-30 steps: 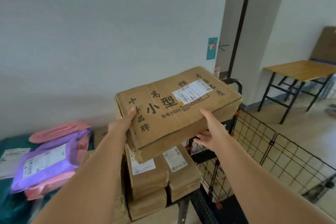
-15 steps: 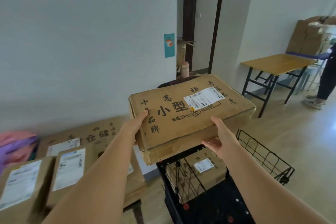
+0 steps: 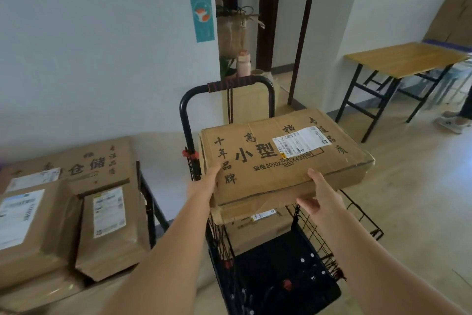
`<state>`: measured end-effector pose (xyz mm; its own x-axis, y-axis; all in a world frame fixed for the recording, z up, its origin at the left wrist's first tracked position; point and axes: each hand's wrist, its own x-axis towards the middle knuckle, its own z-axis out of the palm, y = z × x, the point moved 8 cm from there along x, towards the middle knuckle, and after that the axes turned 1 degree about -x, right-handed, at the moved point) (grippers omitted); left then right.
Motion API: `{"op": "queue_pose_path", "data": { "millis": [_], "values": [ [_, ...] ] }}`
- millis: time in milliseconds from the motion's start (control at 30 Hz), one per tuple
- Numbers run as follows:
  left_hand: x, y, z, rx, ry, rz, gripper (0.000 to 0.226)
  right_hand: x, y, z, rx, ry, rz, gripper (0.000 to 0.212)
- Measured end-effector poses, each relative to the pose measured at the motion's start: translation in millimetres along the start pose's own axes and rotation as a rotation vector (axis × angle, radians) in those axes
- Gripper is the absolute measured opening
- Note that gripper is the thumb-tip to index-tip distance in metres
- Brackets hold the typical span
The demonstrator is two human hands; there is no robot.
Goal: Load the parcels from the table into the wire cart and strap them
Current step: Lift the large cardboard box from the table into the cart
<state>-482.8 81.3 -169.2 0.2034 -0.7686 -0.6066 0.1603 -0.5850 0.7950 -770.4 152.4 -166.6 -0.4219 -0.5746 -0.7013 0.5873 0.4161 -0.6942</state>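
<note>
Holding a box (image 3: 258, 236), the wire cart (image 3: 188, 115) stands below a parcel (image 3: 278, 164) gripped by left hand (image 3: 204, 185) and right hand (image 3: 320, 193).

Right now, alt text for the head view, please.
The left hand and right hand hold a flat cardboard parcel over the black wire cart, which already has a brown parcel inside. More parcels lie stacked at left.

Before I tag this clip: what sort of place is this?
Probably a small parcel depot or office room: labelled cardboard parcels stacked at left, a wire cart with a box inside, a wooden-topped table.
</note>
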Motion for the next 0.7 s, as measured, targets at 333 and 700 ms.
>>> {"op": "queue_pose_path", "data": {
  "millis": [333,700],
  "values": [
    [50.6,-38.4,71.2,-0.497,0.009,-0.224,0.138,70.9,-23.3,33.7,-0.021,0.035,-0.014,0.055],
    [103.9,-86.4,139.8,-0.729,-0.103,-0.447,0.093,153.6,4.7,71.8,-0.101,-0.02,0.056,0.054]
  ]
}}
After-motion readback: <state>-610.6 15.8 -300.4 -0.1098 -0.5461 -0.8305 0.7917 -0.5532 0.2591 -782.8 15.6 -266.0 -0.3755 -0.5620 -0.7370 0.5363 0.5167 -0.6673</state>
